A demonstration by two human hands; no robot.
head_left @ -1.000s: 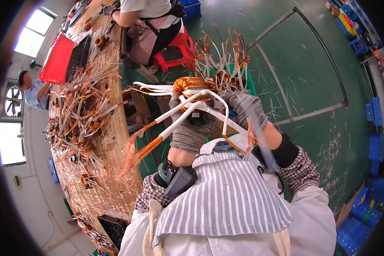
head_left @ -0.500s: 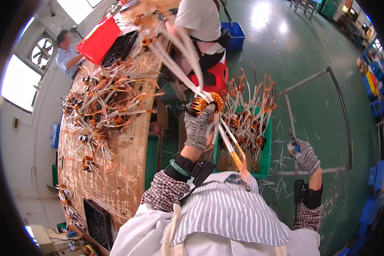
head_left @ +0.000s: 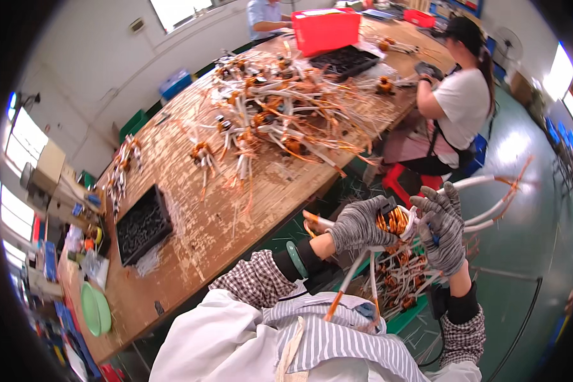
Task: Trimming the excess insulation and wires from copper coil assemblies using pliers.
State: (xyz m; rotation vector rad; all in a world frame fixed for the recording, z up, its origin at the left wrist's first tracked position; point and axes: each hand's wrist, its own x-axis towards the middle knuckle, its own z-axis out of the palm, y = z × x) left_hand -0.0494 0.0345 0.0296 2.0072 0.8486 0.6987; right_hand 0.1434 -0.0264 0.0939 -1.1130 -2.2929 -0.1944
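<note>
My left hand, in a grey knitted glove, grips a copper-wound toroidal coil from its left side. A black part shows at the coil's upper edge. Long white-sleeved leads with copper ends run from the coil toward my apron and out to the right. On the coil's right side is my gloved right hand, fingers raised and partly spread by the leads. A small blue-handled tool shows at its palm, mostly hidden. Below both hands, a green crate holds several similar coils.
A worn wooden table bears a heap of coils, a black tray, a red bin and a green bowl. A seated co-worker is at the right edge. A metal frame stands on the floor.
My view has swung left toward the table. My right hand has come in from the far right to the coil, its fingers now raised. The left hand still holds the coil.
</note>
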